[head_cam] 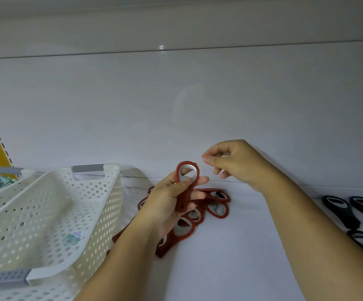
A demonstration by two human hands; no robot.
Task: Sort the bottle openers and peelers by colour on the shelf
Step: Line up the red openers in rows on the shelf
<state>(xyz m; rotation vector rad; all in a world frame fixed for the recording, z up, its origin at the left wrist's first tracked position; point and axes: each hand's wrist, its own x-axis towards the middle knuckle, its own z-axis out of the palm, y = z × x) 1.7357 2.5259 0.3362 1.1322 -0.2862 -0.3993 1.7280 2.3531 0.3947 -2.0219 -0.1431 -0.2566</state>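
At 8 o'clock a white basket (102,213) sits on the shelf (241,257), probably the source of the stock. Just right of it the left hand (165,203) grips a red opener (187,181) upright, head at 12 o'clock, likely to check its colour. It is directly above the red pile (217,205) where it belongs. At 2 o'clock from it the right hand (237,164) hovers, fingers (208,158) curled on nothing visible. Black openers (349,211) lie apart at 4 o'clock, so the colours stay separate.
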